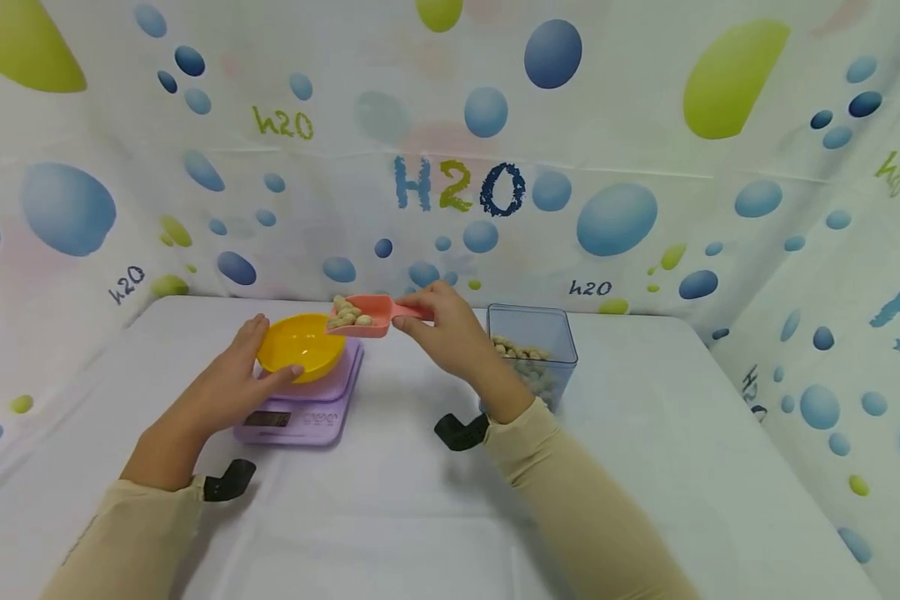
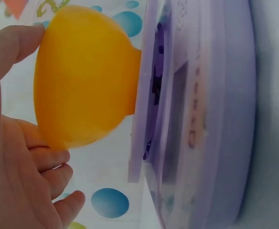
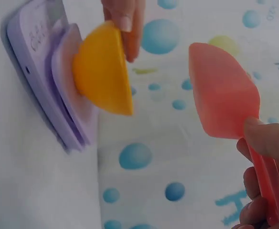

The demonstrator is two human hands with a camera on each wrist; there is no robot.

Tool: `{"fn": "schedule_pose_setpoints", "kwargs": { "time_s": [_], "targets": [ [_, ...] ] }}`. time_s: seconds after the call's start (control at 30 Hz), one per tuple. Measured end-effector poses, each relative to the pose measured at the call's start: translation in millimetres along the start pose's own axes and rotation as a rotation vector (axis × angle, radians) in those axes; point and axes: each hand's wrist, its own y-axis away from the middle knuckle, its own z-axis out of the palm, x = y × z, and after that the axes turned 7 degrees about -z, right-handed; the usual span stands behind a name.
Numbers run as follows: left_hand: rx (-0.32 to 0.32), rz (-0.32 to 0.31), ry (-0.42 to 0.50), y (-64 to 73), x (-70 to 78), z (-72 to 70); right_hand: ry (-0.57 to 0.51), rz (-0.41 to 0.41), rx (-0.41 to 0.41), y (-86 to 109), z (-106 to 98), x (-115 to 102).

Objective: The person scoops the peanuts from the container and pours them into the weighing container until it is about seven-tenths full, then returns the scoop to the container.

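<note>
A yellow bowl (image 1: 303,343) stands on the platform of a lilac kitchen scale (image 1: 318,421), left of centre. My left hand (image 1: 228,375) holds the bowl at its rim, thumb on one side and fingers on the other, as the left wrist view shows too. The inside of the bowl looks bare. In my right hand (image 1: 450,332) is the handle of a pink scoop (image 1: 378,310), gripped between thumb and fingers. Peanuts in shell (image 1: 348,317) lie in the scoop, whose front edge is beside and slightly above the bowl's right rim. From the right wrist, only the scoop's underside (image 3: 223,93) shows.
Right of my right hand stands a clear bluish square container (image 1: 551,329), partly filled with peanuts (image 1: 521,350) and partly hidden by my forearm. A white cloth covers the table (image 1: 405,483). Behind it hangs a patterned curtain (image 1: 330,225). Black mounts sit at both wrists.
</note>
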Motion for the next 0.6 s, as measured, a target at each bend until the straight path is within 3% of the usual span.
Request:
{"fn": "schedule_pose_setpoints", "kwargs": {
  "time_s": [0.33, 0.6],
  "targets": [
    [-0.003, -0.014, 0.020, -2.0, -0.1, 6.1, 0.068, 0.032, -0.007, -15.7, 47, -7],
    [-0.004, -0.032, 0.020, -1.3, -1.0, 4.3, 0.147, 0.042, -0.036, -19.2, 65, -12]
  ]
}}
